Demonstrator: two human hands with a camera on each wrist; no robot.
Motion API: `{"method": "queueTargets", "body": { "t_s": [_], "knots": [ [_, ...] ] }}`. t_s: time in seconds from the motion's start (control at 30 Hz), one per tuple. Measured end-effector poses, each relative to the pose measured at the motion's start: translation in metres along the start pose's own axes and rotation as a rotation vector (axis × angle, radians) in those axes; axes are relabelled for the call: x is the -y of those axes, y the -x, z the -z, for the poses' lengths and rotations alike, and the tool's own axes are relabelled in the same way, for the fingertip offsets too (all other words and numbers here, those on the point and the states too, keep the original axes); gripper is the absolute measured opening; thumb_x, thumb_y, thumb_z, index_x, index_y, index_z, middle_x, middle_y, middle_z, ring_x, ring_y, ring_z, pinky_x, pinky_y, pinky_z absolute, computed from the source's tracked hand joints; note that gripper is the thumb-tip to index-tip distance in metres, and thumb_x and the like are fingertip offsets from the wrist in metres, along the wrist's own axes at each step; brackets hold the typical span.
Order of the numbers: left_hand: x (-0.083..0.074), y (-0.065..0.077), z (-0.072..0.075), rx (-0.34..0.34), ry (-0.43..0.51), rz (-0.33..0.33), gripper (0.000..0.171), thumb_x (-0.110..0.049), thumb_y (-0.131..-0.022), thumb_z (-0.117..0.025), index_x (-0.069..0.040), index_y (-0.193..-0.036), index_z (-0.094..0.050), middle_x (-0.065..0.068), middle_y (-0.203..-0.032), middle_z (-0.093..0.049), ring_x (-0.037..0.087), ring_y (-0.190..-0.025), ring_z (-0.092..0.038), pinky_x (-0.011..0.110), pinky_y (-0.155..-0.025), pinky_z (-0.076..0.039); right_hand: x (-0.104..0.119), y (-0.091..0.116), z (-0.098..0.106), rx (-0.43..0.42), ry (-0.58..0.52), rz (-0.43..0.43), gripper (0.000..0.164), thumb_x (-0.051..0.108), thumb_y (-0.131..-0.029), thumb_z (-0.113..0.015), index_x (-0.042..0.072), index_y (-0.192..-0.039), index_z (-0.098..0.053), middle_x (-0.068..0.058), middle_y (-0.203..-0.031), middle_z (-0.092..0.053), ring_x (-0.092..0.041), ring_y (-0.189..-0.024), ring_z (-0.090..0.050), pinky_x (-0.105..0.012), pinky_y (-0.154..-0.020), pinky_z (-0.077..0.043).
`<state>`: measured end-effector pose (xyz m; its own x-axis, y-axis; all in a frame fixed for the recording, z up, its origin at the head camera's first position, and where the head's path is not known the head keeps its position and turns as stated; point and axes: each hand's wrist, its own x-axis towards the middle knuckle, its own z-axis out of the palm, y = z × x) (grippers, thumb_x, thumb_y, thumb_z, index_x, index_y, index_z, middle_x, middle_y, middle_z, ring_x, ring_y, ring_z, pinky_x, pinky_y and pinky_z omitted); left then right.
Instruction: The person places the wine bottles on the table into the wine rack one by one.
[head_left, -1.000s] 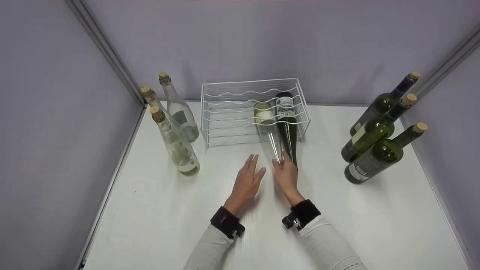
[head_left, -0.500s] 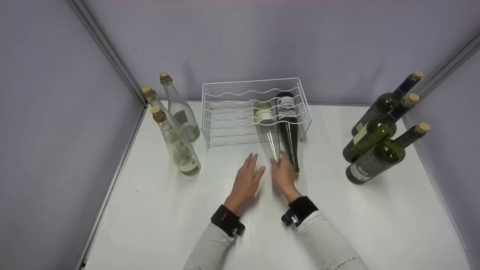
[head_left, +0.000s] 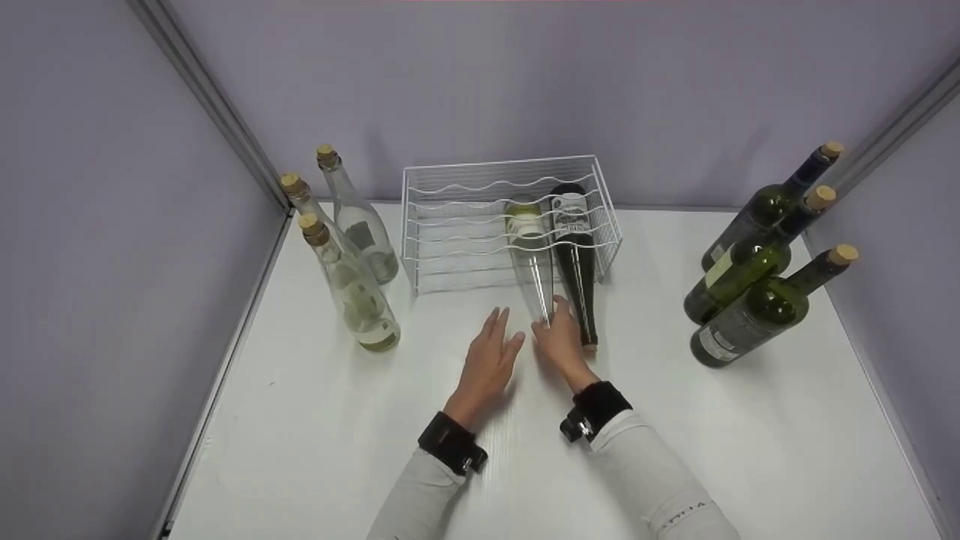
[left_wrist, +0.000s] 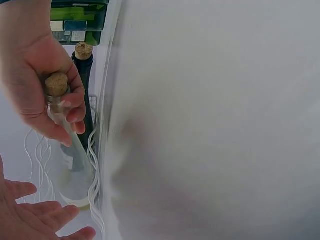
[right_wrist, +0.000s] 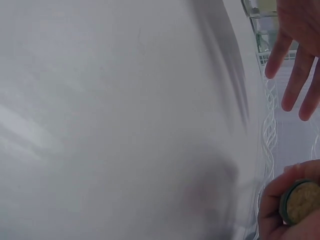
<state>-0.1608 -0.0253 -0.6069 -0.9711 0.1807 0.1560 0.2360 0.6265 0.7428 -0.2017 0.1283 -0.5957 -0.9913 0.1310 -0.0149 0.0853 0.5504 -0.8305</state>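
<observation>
My right hand (head_left: 561, 339) grips the neck of a clear glass wine bottle (head_left: 531, 270), fingers curled round it just below the cork (left_wrist: 57, 84). The bottle lies on its side with its base inside a white wire rack (head_left: 457, 259) and its neck towards me. Right beside it, a dark wine bottle (head_left: 576, 277) rests in the rack's rightmost place. To the left of the clear bottle's neck, my left hand (head_left: 486, 365) hovers with its fingers spread, holding nothing; its fingers (right_wrist: 300, 75) also show in the right wrist view.
Several corked bottles stand upright on the white table (head_left: 322, 450). Clear bottles (head_left: 364, 300) are grouped at the left, dark green bottles (head_left: 754, 319) at the right. A grey panel wall (head_left: 495, 82) rises close behind the rack, with side walls left and right.
My right hand has shifted slightly left with the clear bottle's neck, straightening the bottle and opening a gap from the dark one, whose cork now shows. The left hand has barely moved.
</observation>
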Motion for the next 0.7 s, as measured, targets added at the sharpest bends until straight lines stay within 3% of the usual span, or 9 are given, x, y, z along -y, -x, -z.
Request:
{"method": "queueTargets", "body": {
  "t_s": [0.37,0.5,0.7],
  "knots": [
    [0.0006,0.0009,0.001,-0.004,0.012,-0.005,0.066,-0.051,-0.105,-0.032,-0.003,-0.152,-0.035,0.018,-0.155,-0.032,0.037,-0.135,-0.041,0.047,-0.11,-0.033,0.0004,-0.0073,-0.0007,0.023,-0.017,-0.016,0.056,0.008,-0.094,-0.061,-0.011,-0.141,-0.038,-0.031,-0.114,-0.061,-0.039,-0.105,-0.06,-0.047,-0.091,-0.049],
    [0.0012,0.0017,0.0013,0.005,0.009,-0.005,0.066,-0.05,-0.105,-0.032,-0.003,-0.152,-0.034,0.018,-0.155,-0.032,0.036,-0.135,-0.04,0.048,-0.11,-0.033,0.0007,-0.0082,-0.0006,0.039,-0.029,-0.047,0.056,0.012,-0.097,-0.058,-0.01,-0.143,-0.037,-0.027,-0.111,-0.062,-0.03,-0.087,-0.063,-0.04,-0.077,-0.053],
    [0.003,0.0017,0.0006,0.016,0.001,-0.022,0.066,-0.049,-0.106,-0.031,-0.002,-0.152,-0.033,0.02,-0.154,-0.032,0.038,-0.134,-0.041,0.05,-0.108,-0.034,-0.0004,-0.0064,-0.0026,0.118,-0.11,-0.109,0.057,0.017,-0.101,-0.052,-0.007,-0.149,-0.03,-0.013,-0.081,-0.06,-0.015,-0.05,-0.056,-0.031,-0.044,-0.05]
  ]
}}
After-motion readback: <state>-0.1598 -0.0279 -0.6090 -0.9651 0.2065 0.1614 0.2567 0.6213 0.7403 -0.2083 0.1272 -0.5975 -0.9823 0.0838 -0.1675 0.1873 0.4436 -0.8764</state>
